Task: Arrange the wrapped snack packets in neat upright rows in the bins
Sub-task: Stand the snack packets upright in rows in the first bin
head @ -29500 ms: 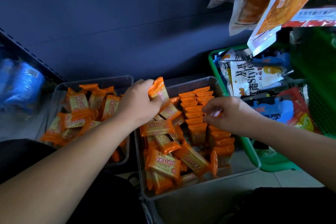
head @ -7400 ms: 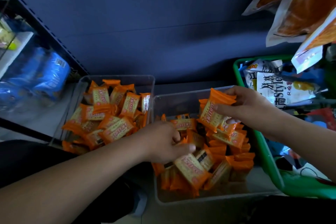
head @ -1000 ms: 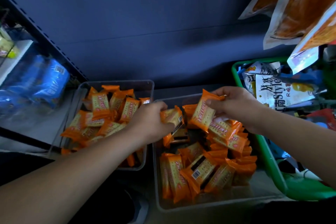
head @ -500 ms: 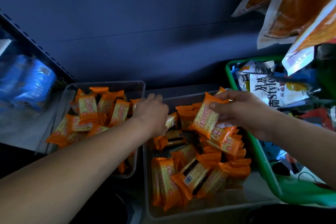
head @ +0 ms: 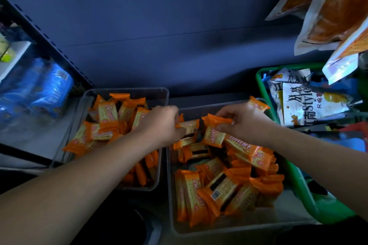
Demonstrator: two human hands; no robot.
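Pinching packet point(head: 187, 127) between left fingers point(head: 173, 114)

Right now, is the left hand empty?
No, the left hand grips an orange snack packet over the far end of the right-hand clear bin.

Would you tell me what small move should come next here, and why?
Probably stand the left packet, held by the left hand, upright against the right packet in the right hand: they are close, at the far end of the bin, and loose packets lie jumbled.
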